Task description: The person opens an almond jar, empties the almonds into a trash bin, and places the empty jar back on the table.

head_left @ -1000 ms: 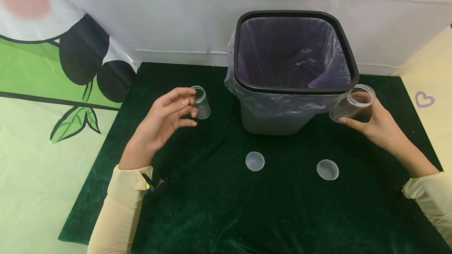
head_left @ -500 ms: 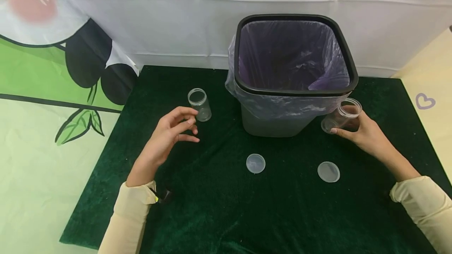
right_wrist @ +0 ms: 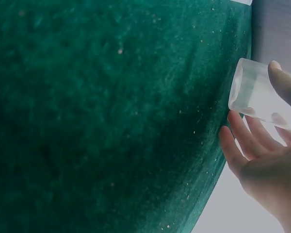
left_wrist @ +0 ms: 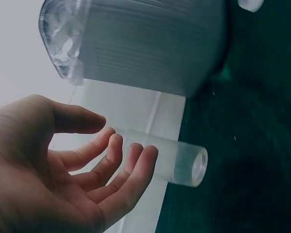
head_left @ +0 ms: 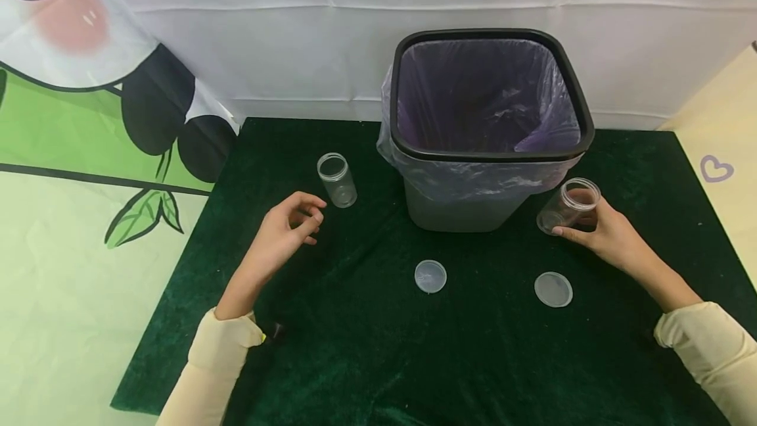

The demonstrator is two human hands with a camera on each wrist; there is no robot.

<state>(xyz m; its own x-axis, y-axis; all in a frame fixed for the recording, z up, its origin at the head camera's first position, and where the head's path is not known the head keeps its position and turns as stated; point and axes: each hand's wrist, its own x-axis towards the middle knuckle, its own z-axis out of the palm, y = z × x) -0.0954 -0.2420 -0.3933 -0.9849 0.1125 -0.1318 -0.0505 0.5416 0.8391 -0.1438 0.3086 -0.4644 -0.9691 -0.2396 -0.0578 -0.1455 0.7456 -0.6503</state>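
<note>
An uncapped clear plastic jar (head_left: 341,187) stands upright on the green cloth, left of the bin. Just in front of it, my left hand (head_left: 282,227) hangs with loosely bent fingers and holds nothing; the left wrist view shows a gap between thumb and fingertips, with the jar (left_wrist: 186,162) behind them. On the right, my right hand (head_left: 615,232) holds a second clear jar (head_left: 552,214) by its side, thumb in front and fingers behind. That jar is uncapped too, and its base is at or very near the cloth. Two round translucent lids (head_left: 430,277) lie flat between the hands.
A grey bin (head_left: 452,206) with a black rim and clear plastic liner stands at the back, between the jars. Behind it hangs a white cloth wall (head_left: 284,51). The green cloth (head_left: 367,347) covers the table.
My left hand has drawn back from the left jar towards me, its fingers curling in a little. My right hand has brought its jar down and leftward, nearer me. The lids stay put.
</note>
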